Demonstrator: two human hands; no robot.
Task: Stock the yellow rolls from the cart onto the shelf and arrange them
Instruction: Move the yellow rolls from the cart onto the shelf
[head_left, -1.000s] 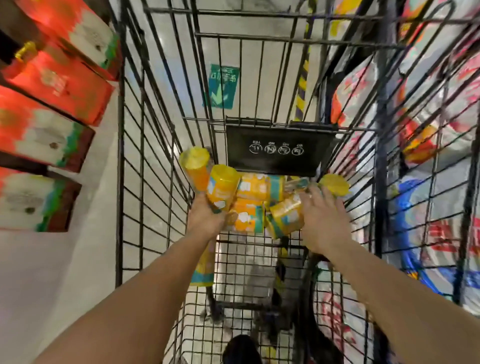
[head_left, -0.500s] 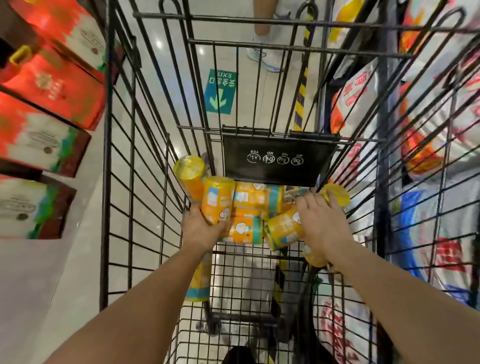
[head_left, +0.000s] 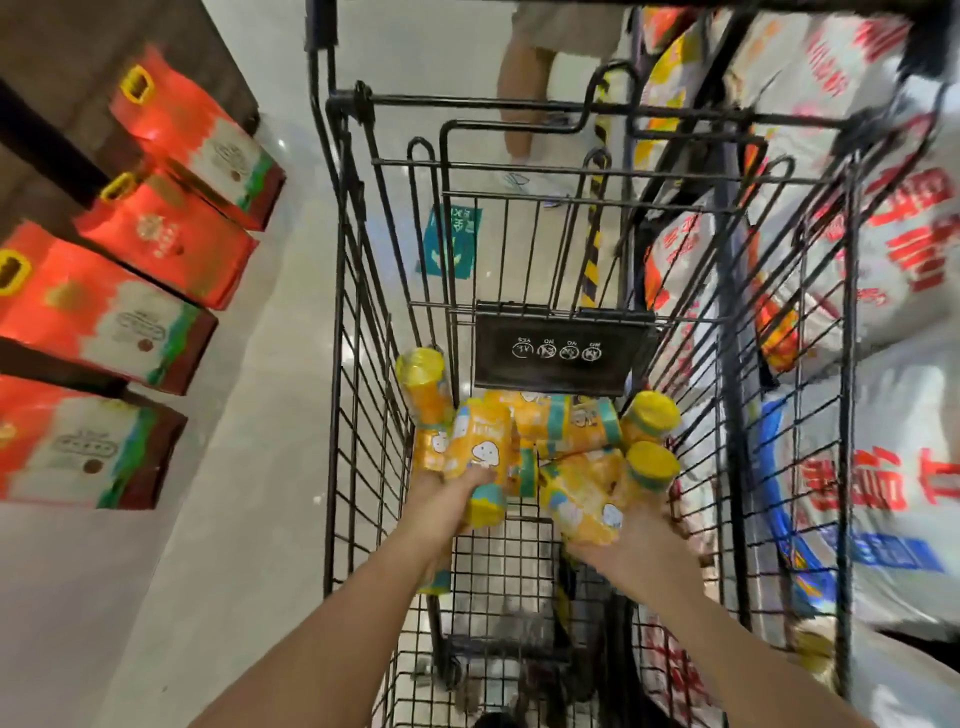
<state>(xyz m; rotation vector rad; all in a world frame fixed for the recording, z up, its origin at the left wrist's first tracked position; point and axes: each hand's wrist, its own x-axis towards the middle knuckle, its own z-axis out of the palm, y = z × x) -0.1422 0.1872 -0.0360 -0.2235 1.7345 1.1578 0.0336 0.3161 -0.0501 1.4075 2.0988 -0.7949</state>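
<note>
At lower centre, left hand (head_left: 449, 496) and right hand (head_left: 626, 553), each clasping rolls (head_left: 483, 449), are now raising them off the cart (head_left: 563, 353) (shelving likely next).

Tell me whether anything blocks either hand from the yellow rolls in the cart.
Nothing visible does. The left hand grips a yellow roll, the right hand holds another roll, both inside the wire cart.

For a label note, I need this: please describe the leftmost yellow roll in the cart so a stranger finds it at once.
Find the black wire cart, then the black flap with white icons at its far end. Left of the flap, one yellow roll stands along the left wire wall; it is the leftmost roll, lid up, beyond the left hand.
</note>
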